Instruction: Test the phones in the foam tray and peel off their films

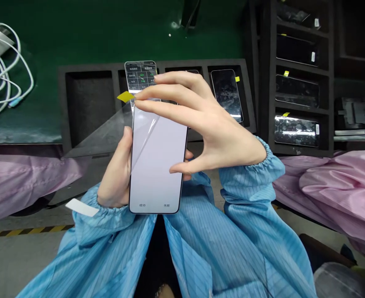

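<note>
My left hand [116, 171] grips a smartphone [157, 161] from below, its thumb along the left edge and fingertips showing past the right edge. The lit screen is pale, with two small labels near the bottom. A clear film [103, 128] with a yellow tab [126, 97] lies partly over the screen and sticks out to the left. Above the phone, my right hand [198, 116] has its fingers stretched out, the fingertips at the film's tab near the top left corner. Its thumb is well apart, over the screen's right side.
Behind the phone, a black foam tray [89, 68] holds another lit phone [141, 76] and a dark phone [227, 95]. To the right, a second foam tray [302, 72] holds several phones. White cables [18, 45] lie at left. Pink sleeves [334, 178] of other people flank me.
</note>
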### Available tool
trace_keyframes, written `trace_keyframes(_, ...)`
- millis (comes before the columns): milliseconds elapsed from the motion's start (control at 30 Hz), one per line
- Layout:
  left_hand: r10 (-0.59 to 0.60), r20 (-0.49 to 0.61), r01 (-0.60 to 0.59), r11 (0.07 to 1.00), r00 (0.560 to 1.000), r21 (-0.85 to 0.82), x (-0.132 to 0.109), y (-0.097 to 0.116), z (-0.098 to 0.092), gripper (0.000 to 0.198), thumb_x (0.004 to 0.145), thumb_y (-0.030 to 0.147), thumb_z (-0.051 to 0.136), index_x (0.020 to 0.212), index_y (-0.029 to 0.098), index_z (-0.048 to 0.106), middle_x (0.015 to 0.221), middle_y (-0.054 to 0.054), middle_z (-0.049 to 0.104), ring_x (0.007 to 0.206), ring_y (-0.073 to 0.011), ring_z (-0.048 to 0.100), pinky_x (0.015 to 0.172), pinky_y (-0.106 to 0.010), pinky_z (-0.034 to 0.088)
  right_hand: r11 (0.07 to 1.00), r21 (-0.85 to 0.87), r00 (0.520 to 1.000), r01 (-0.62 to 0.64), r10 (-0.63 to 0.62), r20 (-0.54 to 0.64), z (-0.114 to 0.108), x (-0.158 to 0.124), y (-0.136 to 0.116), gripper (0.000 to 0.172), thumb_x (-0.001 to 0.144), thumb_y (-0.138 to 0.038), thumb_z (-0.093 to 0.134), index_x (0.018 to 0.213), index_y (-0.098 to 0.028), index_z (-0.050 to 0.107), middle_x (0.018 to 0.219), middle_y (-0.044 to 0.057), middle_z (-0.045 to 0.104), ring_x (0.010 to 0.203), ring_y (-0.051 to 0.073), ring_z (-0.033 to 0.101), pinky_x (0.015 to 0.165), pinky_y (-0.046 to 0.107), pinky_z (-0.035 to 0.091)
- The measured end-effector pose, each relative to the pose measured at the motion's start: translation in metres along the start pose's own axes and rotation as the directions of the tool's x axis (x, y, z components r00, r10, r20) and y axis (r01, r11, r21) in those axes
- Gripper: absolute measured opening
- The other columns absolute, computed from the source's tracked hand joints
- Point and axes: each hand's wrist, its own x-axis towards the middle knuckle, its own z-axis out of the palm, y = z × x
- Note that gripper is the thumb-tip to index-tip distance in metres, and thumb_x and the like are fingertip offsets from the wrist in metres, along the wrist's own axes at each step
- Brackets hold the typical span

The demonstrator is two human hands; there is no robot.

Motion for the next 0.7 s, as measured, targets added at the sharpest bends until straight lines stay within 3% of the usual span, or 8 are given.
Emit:
trace_keyframes(67,0.000,0.001,0.000,1.000,1.000,-0.025,-0.001,0.001,0.003,0.070,0.095,0.062,0.012,0.131,0.020,0.055,0.113,-0.007,0.072,0.093,-0.0243,0.072,0.077,-0.043,0.063,1.000,-0.007,1.000,-0.007,0.007,0.010,-0.001,0.000,-0.002,0.044,0.076,-0.054,0.064,0.112,-0.030,0.068,0.138,-0.010,0.059,0.135,0.021,0.045,0.113,0.041,0.035)
trace_keyframes(167,0.003,0.014,-0.003,1.000,1.000,-0.002,-0.003,0.003,0.005,0.074,0.094,0.063,0.008,0.123,0.018,0.059,0.110,-0.008,0.072,0.091,-0.0254,0.073,0.076,-0.046,0.063,1.000,-0.022,1.000,0.006,-0.006,0.000,-0.003,0.000,-0.004,0.046,0.073,-0.045,0.072,0.116,-0.031,0.067,0.138,-0.008,0.059,0.135,0.019,0.045,0.115,0.036,0.035)
trace_keyframes(300,0.005,-0.013,-0.004,0.998,1.000,0.064,-0.005,0.003,0.006,0.077,0.094,0.063,0.006,0.123,0.014,0.058,0.107,-0.012,0.072,0.086,-0.0268,0.073,0.075,-0.045,0.063,1.000,-0.014,1.000,0.015,-0.015,0.025,-0.005,0.002,-0.004,0.046,0.070,-0.053,0.072,0.112,-0.033,0.068,0.139,-0.011,0.058,0.135,0.019,0.045,0.114,0.037,0.036)
trace_keyframes(400,0.019,-0.002,-0.019,1.000,1.000,0.025,-0.005,0.003,0.007,0.072,0.095,0.062,0.008,0.128,0.019,0.054,0.108,-0.009,0.073,0.089,-0.0267,0.073,0.077,-0.048,0.062,1.000,-0.017,1.000,-0.004,0.004,0.018,-0.007,0.003,-0.004,0.032,0.075,-0.053,0.066,0.097,-0.030,0.073,0.137,-0.012,0.059,0.134,0.020,0.045,0.110,0.037,0.037)
trace_keyframes(500,0.059,-0.036,-0.056,0.994,0.998,0.094,-0.006,0.002,0.008,0.072,0.096,0.059,0.010,0.128,0.012,0.055,0.105,-0.012,0.072,0.088,-0.0268,0.073,0.075,-0.043,0.063,0.999,0.005,0.999,-0.031,0.031,0.016,-0.008,0.003,-0.008,0.034,0.082,-0.054,0.054,0.090,-0.028,0.073,0.133,-0.014,0.061,0.133,0.021,0.046,0.108,0.040,0.038)
trace_keyframes(600,0.086,-0.061,-0.076,0.987,0.994,0.143,-0.008,0.002,0.009,0.075,0.095,0.062,0.011,0.130,0.011,0.054,0.108,-0.014,0.071,0.090,-0.0287,0.072,0.077,-0.046,0.063,0.998,0.029,0.997,-0.060,0.059,0.041,-0.009,0.003,-0.011,0.032,0.086,-0.046,0.052,0.108,-0.032,0.069,0.134,-0.015,0.060,0.134,0.018,0.044,0.111,0.039,0.037)
trace_keyframes(700,0.065,-0.032,-0.060,0.988,0.997,0.144,-0.009,0.002,0.009,0.075,0.094,0.064,0.009,0.131,0.017,0.055,0.111,-0.011,0.070,0.094,-0.0294,0.071,0.081,-0.051,0.061,0.998,-0.009,0.997,-0.055,0.056,0.053,-0.010,0.003,-0.014,0.047,0.079,-0.038,0.064,0.126,-0.034,0.060,0.139,-0.012,0.058,0.137,0.017,0.042,0.118,0.036,0.034)
